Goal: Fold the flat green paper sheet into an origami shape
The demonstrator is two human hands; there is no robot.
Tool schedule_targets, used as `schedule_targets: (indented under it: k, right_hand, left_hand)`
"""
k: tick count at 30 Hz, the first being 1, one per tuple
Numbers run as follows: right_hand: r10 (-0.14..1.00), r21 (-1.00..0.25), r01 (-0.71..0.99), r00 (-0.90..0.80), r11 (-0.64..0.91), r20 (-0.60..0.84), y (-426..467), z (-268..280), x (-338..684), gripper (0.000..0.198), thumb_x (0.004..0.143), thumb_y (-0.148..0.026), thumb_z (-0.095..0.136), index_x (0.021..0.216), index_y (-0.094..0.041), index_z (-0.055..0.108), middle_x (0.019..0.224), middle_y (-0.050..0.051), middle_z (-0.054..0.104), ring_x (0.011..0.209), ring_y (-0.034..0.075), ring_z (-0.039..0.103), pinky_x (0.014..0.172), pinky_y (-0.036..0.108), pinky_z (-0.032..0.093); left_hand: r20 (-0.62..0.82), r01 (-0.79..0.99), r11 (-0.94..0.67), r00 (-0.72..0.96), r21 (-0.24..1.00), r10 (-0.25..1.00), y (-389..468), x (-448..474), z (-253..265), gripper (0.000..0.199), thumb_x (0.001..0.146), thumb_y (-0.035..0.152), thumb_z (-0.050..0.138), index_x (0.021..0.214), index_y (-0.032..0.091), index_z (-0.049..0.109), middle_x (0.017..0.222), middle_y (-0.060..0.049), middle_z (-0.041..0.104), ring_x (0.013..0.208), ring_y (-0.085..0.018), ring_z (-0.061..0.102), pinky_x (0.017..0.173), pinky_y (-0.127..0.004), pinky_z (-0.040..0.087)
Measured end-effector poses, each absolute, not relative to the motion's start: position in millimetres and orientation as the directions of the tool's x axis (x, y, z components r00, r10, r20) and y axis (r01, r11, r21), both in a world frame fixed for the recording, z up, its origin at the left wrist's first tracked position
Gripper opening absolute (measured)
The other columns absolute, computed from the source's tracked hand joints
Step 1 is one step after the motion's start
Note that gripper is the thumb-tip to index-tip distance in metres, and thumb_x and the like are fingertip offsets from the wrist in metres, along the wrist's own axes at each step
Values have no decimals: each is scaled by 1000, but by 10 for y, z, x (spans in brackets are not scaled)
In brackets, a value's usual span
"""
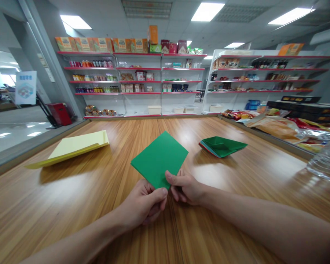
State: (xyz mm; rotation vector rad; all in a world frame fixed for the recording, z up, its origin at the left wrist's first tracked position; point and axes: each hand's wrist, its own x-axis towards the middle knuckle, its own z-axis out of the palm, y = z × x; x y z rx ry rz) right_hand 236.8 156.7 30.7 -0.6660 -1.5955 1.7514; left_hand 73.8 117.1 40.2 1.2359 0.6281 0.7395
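Observation:
A green square of folded paper is held up over the wooden table, one corner pointing away from me. My left hand pinches its near corner between thumb and fingers. On the lower right edge, my right hand grips with the thumb on top and the fingers underneath. Beyond my right hand lies a stack of folded paper, green on top with red and blue edges showing below. To the left rests a pad of yellow paper, its edges curled up off the table.
Snack packets and dark boxes are piled at the right edge. A clear plastic container stands at far right. Behind the table are white shelves of goods. A red box stands on the floor at left.

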Motion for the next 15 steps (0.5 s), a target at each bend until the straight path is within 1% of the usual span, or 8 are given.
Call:
schedule_targets:
  k: [2, 5, 7, 9, 12, 15]
  right_hand:
    - [760, -992, -126, -644, -1, 81, 1557, 312, 2368, 65, 74, -67, 56, 38, -14, 49, 28, -3, 41, 22, 3, 26, 25, 19, 11]
    - [736, -994, -100, -671, 35, 93, 1546, 311, 2372, 62, 76, -66, 55, 45, -12, 56, 35, -1, 48, 25, 3, 30, 26, 18, 15]
    - [734, -994, -102, -672, 44, 102, 1544, 305, 2372, 62, 76, -66, 55, 45, -12, 57, 35, -2, 49, 25, 3, 29, 25, 18, 13]
    - [753, -992, -123, -649, 41, 112, 1542, 296, 2368, 61, 75, -64, 58, 44, -13, 53, 33, -3, 45, 24, 3, 27, 26, 18, 12]
    - [782, -988, -155, -613, 24, 116, 1547, 278, 2360, 58, 73, -62, 62, 43, -14, 50, 33, -5, 43, 25, 3, 26, 27, 19, 11]
    - [797, -985, -169, -591, 28, 123, 1596, 248, 2379, 58, 73, -60, 63, 41, -15, 46, 31, -5, 40, 25, 2, 25, 27, 19, 10]
  left_hand:
    - [-47, -142, 160, 588, 977, 808, 1167, 749, 370, 44, 76, 54, 60, 58, 15, 51, 35, 9, 31, 26, -4, 24, 27, -15, 17]
    - [-68, -119, 162, 560, 980, 826, 1159, 766, 344, 45, 77, 56, 58, 61, 15, 53, 35, 7, 38, 25, -4, 29, 26, -15, 19]
    - [-84, -117, 188, 588, 975, 804, 1153, 765, 354, 46, 78, 56, 57, 61, 14, 54, 34, 7, 36, 25, -4, 27, 27, -15, 19]
    - [-95, -135, 226, 622, 965, 778, 1149, 756, 374, 44, 79, 53, 58, 60, 14, 54, 33, 8, 33, 25, -3, 25, 27, -15, 18]
    - [-91, -175, 255, 628, 951, 773, 1144, 743, 395, 40, 79, 48, 61, 59, 14, 52, 33, 9, 31, 25, -2, 21, 27, -15, 16]
    - [-99, -190, 282, 641, 940, 761, 1131, 736, 397, 40, 79, 47, 61, 57, 15, 51, 32, 10, 29, 24, -3, 20, 26, -15, 15]
